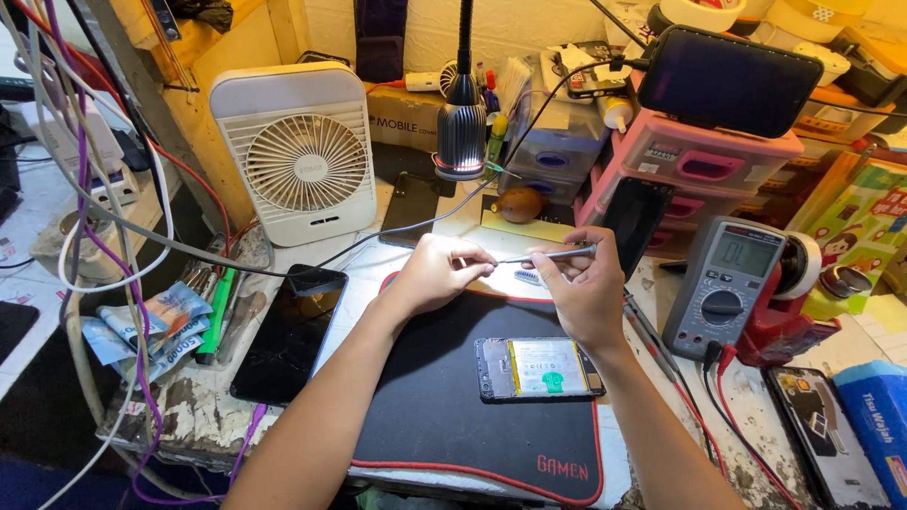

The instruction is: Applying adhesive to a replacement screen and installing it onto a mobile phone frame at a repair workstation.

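Hands: both raised above the far edge of the black mat (444, 397), meeting over the middle of the table.
Right hand (586, 293): fingers pinched narrow around a slim grey metal tool (553, 254), held about level, its tip pointing toward the other hand.
Left hand (435, 274): fingers curled in, fingertips touching the tool's tip end; whether they grip it or only steady it, cannot tell.
Opened phone (539, 368): back cover off, battery and green tab showing, flat on the mat near its right edge, just below the right wrist, untouched.
Step in hand: looks like readying or checking the tool tip, not yet working on the phone.
Next move calls for: judged only, lowering the tip to the phone with the left hand free to hold the body flat; a fine, light touch near the battery.
Dark tablet (288, 335): lying at the mat's left edge, screen up.
White fan (298, 151): upright at the table's far-left corner.
Lamp head (461, 132): hanging above the table's far edge.
Multimeter (723, 283): near the table's right edge, leads trailing toward the front.
Pink drawers (694, 161): at the far right.
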